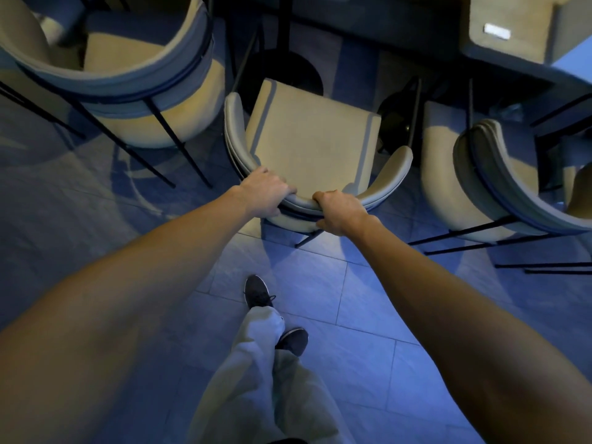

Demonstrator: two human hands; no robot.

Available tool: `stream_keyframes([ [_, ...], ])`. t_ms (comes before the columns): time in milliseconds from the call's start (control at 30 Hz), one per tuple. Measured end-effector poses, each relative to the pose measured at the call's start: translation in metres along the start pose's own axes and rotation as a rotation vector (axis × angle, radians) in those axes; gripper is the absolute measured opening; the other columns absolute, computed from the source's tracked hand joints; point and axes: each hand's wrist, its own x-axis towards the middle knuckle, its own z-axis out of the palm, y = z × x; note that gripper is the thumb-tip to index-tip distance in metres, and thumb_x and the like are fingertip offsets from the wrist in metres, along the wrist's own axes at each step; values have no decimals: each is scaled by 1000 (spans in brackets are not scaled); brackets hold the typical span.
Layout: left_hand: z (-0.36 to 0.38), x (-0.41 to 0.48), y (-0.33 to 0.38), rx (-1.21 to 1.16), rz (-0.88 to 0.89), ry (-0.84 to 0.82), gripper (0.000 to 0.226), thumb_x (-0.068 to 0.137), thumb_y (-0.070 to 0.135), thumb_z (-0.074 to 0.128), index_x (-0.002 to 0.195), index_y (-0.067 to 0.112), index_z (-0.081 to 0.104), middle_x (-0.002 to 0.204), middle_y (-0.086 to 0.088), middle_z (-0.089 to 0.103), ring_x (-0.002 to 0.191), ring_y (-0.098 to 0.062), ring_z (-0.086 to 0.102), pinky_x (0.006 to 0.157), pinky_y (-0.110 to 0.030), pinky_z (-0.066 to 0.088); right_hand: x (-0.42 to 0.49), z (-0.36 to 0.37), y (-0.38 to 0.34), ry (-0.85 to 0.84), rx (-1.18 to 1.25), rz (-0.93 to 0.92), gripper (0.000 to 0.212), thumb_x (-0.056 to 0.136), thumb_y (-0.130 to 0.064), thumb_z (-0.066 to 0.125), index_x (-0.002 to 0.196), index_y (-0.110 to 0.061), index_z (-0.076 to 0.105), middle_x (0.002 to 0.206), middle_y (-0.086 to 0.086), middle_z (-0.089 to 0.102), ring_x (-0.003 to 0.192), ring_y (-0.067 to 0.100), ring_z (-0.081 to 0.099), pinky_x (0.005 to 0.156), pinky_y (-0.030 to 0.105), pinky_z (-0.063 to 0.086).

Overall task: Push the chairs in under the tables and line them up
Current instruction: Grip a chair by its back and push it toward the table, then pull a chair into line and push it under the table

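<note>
Head view, looking steeply down: nearest are the person's own legs and dark shoes (258,293) mid-stride on the tiled floor (368,315), with both bare forearms reaching forward. The left hand (267,192) and right hand (339,213) sit close together on the curved backrest of the middle chair (312,145), each with its fingers wrapped over the top edge and clamped on the rail, thumbs below.

That chair stands a little skewed, its seat turned slightly toward the right, and the front edge of the seat just reaches the dark round pedestal base (282,75) of the bench. Most of the seat is in the open, so by my judgement this chair is only partly pushed in and not yet squared up.

To the left, a second chair (134,81) sits further forward, its seat partly in shadow beneath the bench edge. To the right, a third chair (499,174) is angled and stands back from the others. Beyond them runs the dark bench (400,24).

My estimate is that the lining up is early to midway: the held chair needs a push forward and a small twist, and the right-hand one looks untouched.
</note>
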Motion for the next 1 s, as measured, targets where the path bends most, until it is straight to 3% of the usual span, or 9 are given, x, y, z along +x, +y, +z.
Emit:
stream_keyframes([
  [133,-38,-31,5,-65,-73,14,50,94,42,60,140,25,51,130,-6,61,120,-28,56,95,-43,43,-24,-28,-7,-9,9,9,48,91,-27,66,135,-15,51,125,14,63,112,34,61,85,40,51],
  [300,-72,-85,-2,-88,-179,64,51,97,44,53,144,26,48,136,-6,57,122,-29,55,96,-45,46,-55,-74,-24,59,42,-40,56,94,-25,64,146,-17,46,134,14,59,120,33,57,89,36,47],
  [667,-100,-176,-61,-87,-350,104,51,98,46,51,145,28,45,132,-5,58,120,-28,56,87,-41,48,-71,-138,-101,166,13,-140,58,94,-31,66,146,-18,46,133,12,61,121,31,57,95,37,48],
  [1000,-97,-209,-172,-58,-373,68,50,96,47,50,143,28,45,133,-8,57,119,-32,56,93,-47,46,-16,-195,-201,165,19,-141,55,94,-34,64,142,-15,48,132,13,60,123,33,56,97,40,50],
])
